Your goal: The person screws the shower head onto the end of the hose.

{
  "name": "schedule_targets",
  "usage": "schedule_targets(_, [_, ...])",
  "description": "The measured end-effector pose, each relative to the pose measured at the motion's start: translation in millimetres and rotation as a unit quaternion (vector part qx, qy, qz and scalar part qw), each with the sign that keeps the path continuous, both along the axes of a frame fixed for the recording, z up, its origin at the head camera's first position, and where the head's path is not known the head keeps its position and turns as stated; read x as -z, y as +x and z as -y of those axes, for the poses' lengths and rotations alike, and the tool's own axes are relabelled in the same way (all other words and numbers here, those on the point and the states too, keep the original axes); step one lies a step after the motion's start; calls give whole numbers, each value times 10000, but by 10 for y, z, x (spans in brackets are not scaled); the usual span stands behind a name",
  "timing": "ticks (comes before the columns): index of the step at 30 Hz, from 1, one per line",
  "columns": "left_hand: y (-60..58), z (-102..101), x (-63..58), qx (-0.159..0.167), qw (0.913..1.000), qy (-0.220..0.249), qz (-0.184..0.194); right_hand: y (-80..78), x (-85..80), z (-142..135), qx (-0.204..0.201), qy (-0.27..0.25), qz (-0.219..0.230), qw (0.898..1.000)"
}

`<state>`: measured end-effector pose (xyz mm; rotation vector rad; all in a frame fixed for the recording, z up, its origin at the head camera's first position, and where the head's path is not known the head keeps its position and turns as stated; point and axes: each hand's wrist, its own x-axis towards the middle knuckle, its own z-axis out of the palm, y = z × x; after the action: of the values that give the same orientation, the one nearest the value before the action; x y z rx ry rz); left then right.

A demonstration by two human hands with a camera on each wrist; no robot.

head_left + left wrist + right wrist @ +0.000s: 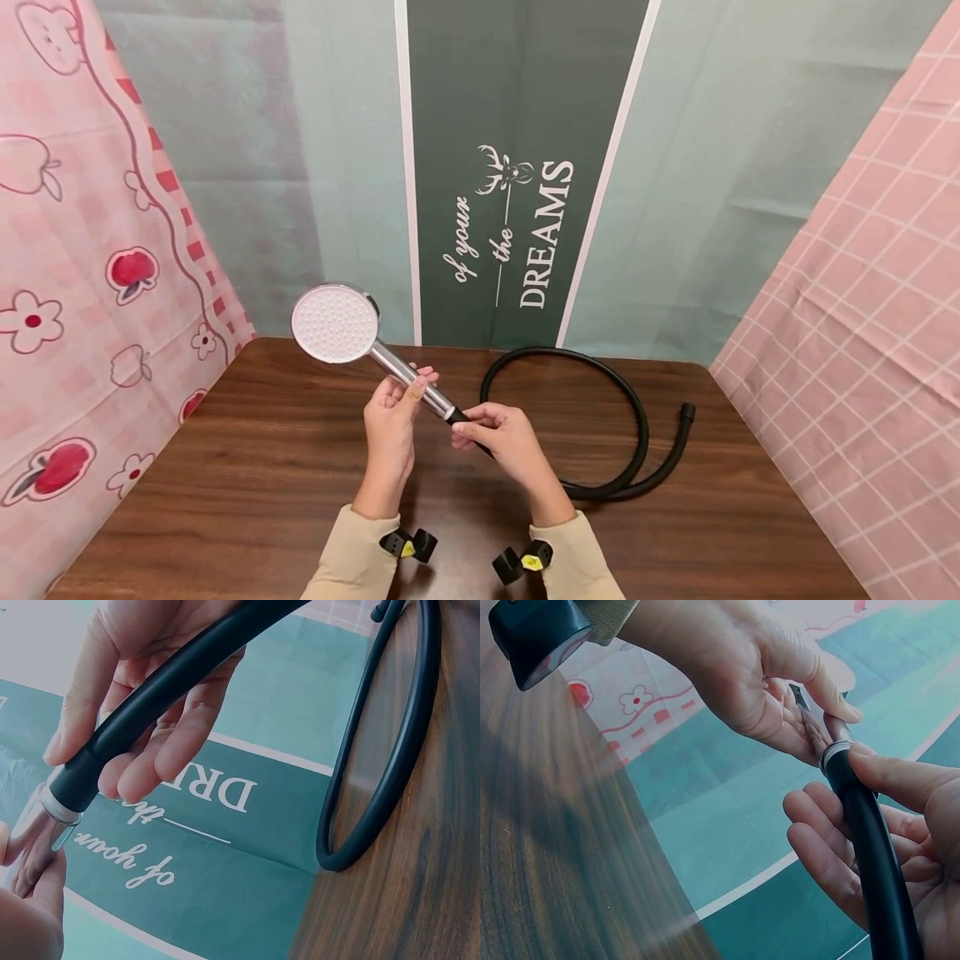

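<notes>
A shower head (335,323) with a white round face and a chrome handle (399,365) is held up over the table, face toward the camera. My left hand (392,417) grips the handle between thumb and fingers. At the handle's lower end, my right hand (498,433) pinches the black end of a hose (161,690), thumb on one side and fingers on the other. In the right wrist view the hose end (845,771) meets a pale ring (834,750) at the handle's end. The joint inside is hidden.
The rest of the black hose (641,417) loops across the right side of the wooden table (247,467), its free end (687,412) pointing up. Cloth hangs behind and at both sides: a green backdrop (480,75) with lettering, pink patterned cloths (67,250) left and right.
</notes>
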<state>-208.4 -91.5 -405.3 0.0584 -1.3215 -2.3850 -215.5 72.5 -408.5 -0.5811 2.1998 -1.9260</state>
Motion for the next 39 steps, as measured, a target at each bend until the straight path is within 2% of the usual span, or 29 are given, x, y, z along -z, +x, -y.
schedule_targets(6, [2,5,13,-16,10000,42,-3,1,7,-2,-85,-35,-42,9999])
schedule_targets(15, [-13,1,-19,-16,10000,-5,-17,-27,3,-1,-42,-105,-5,9999])
schedule_targets(23, [-4,-3,0,-9,10000,21,28,-13,8,-16,43,81,53,9999])
schedule_targets(39, [7,-15,-8,-17,10000,10,6,-11,13,-22,15,-19,116,9999])
